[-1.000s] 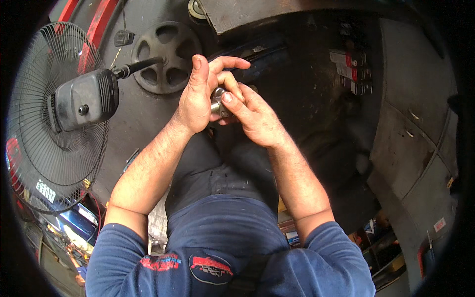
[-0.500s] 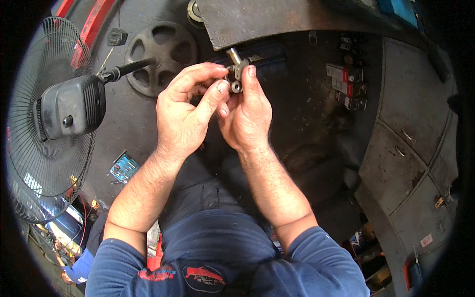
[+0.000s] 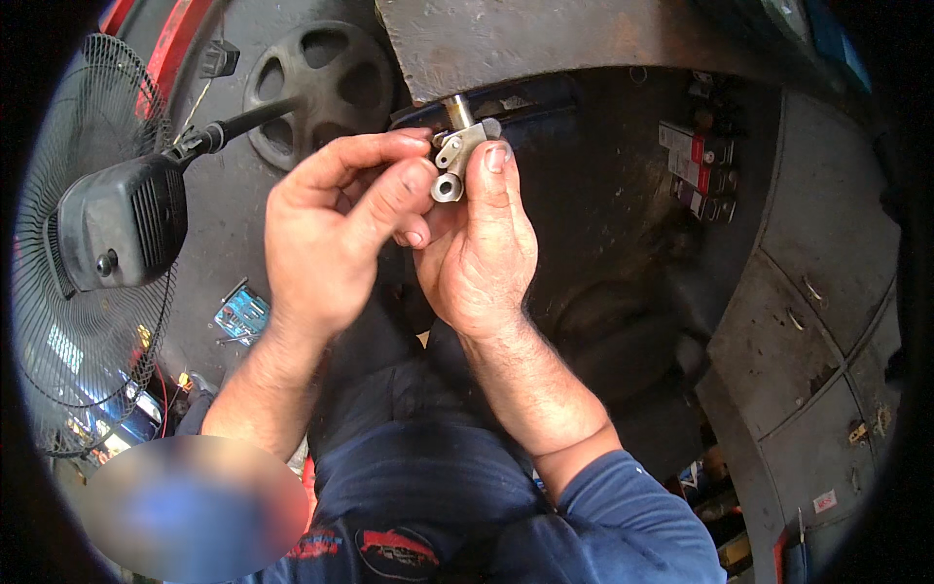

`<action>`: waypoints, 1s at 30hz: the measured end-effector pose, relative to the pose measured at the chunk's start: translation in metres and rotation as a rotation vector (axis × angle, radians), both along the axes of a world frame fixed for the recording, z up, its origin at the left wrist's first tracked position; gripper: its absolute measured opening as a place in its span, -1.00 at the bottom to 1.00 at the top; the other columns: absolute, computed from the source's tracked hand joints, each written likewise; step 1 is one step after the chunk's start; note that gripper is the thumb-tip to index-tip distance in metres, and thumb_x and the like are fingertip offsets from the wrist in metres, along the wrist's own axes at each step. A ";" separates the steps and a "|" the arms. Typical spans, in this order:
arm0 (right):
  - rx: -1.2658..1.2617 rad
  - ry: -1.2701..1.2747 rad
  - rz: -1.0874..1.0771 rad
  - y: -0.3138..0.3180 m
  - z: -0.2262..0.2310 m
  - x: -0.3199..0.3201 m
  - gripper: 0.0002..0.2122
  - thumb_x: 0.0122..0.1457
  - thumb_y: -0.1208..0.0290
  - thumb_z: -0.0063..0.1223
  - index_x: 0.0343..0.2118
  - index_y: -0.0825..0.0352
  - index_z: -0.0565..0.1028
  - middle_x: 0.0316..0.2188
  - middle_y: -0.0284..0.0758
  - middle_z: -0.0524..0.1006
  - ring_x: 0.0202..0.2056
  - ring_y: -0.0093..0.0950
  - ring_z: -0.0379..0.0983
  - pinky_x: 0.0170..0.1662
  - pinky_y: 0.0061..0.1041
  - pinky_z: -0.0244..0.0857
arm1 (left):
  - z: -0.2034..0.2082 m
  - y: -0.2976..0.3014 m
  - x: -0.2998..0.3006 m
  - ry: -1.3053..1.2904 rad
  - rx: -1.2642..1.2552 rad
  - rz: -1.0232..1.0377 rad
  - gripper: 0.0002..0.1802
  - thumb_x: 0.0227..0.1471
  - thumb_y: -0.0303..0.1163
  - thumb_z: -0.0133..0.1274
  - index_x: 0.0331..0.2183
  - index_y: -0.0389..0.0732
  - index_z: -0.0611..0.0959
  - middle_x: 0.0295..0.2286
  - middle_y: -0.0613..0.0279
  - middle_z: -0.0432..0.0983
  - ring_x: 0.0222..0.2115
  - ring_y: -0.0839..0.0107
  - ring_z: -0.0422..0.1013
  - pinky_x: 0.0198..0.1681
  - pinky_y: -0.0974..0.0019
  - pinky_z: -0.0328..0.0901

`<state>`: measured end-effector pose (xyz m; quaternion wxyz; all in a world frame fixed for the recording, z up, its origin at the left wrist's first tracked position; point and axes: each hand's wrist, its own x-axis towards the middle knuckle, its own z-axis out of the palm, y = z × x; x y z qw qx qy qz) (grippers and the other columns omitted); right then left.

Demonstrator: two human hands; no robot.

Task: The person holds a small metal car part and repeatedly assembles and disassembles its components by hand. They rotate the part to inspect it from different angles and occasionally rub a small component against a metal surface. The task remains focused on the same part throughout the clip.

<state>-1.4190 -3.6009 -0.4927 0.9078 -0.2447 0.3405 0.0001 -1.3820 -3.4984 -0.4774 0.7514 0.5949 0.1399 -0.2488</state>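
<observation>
A small metal mechanical fitting [image 3: 468,144] is held up in front of me, just below the bench edge. It has a shiny cylindrical stub at the top, a flat body, a small oval link and a round eye with a hole at the lower end. My right hand [image 3: 484,251] grips it from the right, thumb along its side and the other fingers behind. On its left side, my left hand [image 3: 329,214] is closed, thumb and forefinger bent at the link and eye. Whatever lies between those left fingertips is mostly hidden.
A metal bench top [image 3: 545,37] lies ahead. A fan [image 3: 122,219] stands at left, its round base [image 3: 321,92] on the floor. A blue tool tray [image 3: 241,313] lies at left, red-and-white boxes [image 3: 686,156] and grey cabinets [image 3: 778,292] at right. A blurred patch covers the lower left.
The fitting has come slightly lower and turned, so its link and eye show more plainly. My left hand has shifted left and its fingertips have drawn back a little from the fitting.
</observation>
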 end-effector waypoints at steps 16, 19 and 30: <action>-0.198 -0.027 0.112 -0.001 0.001 0.007 -0.64 0.37 0.05 -0.25 -0.08 0.30 0.18 -0.48 -0.38 0.31 -0.58 -0.67 0.16 -0.53 -0.63 0.12 | -0.006 0.007 0.064 0.281 -0.096 -0.485 -0.46 -0.02 -0.35 0.29 -0.10 -0.50 0.47 -0.41 0.08 0.57 -0.49 0.41 0.54 -0.37 0.39 0.48; -0.150 -0.036 0.045 0.005 0.001 0.010 -0.63 0.37 0.05 -0.24 -0.07 0.31 0.17 -0.48 -0.39 0.32 -0.57 -0.68 0.16 -0.53 -0.65 0.11 | -0.003 0.009 0.072 0.344 -0.104 -0.557 -0.46 -0.02 -0.35 0.29 -0.10 -0.51 0.48 -0.39 0.09 0.58 -0.49 0.45 0.53 -0.38 0.42 0.47; -0.379 0.068 0.031 0.012 -0.003 0.014 -0.60 0.38 0.02 -0.34 -0.08 0.33 0.23 -0.42 -0.36 0.34 -0.50 -0.63 0.24 -0.47 -0.64 0.19 | 0.003 0.005 0.067 0.382 -0.057 -0.424 -0.53 0.00 -0.37 0.27 -0.12 -0.46 0.53 -0.33 0.08 0.58 -0.42 0.52 0.50 -0.33 0.45 0.45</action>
